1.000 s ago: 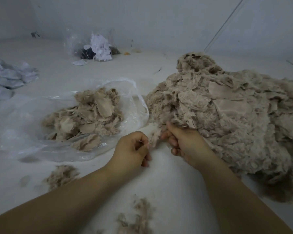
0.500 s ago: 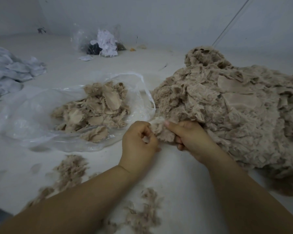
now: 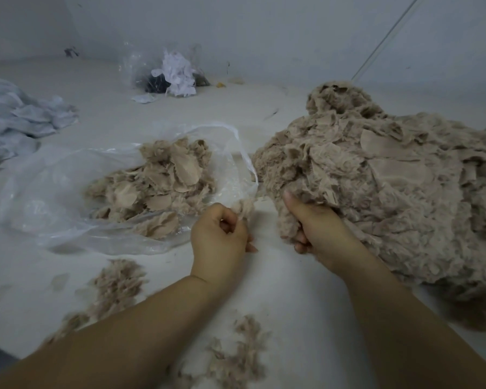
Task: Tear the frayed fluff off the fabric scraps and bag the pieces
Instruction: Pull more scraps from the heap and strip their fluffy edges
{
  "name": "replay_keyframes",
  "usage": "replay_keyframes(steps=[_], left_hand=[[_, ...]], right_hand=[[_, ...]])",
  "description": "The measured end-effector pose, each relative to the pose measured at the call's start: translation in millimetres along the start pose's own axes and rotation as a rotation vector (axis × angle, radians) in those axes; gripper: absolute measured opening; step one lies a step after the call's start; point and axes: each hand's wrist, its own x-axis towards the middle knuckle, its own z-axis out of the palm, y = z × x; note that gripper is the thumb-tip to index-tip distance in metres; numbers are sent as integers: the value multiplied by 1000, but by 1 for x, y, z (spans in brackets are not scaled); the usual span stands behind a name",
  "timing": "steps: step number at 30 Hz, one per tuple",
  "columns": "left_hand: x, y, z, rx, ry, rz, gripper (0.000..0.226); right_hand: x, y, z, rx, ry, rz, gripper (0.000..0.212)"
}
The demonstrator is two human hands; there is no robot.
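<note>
A big heap of beige fabric scraps [image 3: 382, 181] covers the right side of the white surface. My right hand [image 3: 317, 228] grips one fuzzy scrap [image 3: 288, 220] at the heap's near left edge, thumb up. A little to its left, my left hand [image 3: 222, 237] pinches a small tuft of torn fluff [image 3: 244, 207]. The two hands are apart. Just beyond my left hand lies an open clear plastic bag [image 3: 48, 197] with several beige pieces [image 3: 163, 183] in it.
Clumps of loose beige fluff [image 3: 115, 287] and another fluff clump [image 3: 242, 352] lie near my forearms. A pile of pale grey cloth [image 3: 17, 119] sits far left. Another clear bag of white and dark scraps [image 3: 171, 71] stands by the back wall.
My hands were together on one scrap; now they have drawn apart, the left holding a torn-off tuft, the right holding the scrap. The view has shifted down a little.
</note>
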Motion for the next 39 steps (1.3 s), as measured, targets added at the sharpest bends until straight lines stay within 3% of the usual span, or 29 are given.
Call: replay_keyframes(steps=[4, 11, 14, 18, 27, 31, 35, 39], left_hand=[[-2, 2, 1, 158, -38, 185, 26], [-7, 4, 1, 315, -83, 546, 28], [-6, 3, 2, 306, -81, 576, 29], [-4, 1, 1, 282, -72, 555, 28], [-6, 1, 1, 211, -40, 395, 28], [-6, 3, 2, 186, -38, 337, 24], [-8, 6, 2, 105, -128, 240, 20], [-6, 7, 3, -61, -172, 37, 17]], right_hand=[[-5, 0, -1, -182, -156, -56, 65], [-1, 3, -2, -90, -114, -28, 41], [-2, 2, -3, -155, -169, -29, 50], [-1, 4, -5, -216, -251, -68, 33], [1, 7, -5, -209, -273, -70, 23], [-1, 5, -5, -195, -356, -67, 34], [-2, 6, -6, -206, -387, -64, 20], [2, 8, -8, -137, -305, -55, 16]])
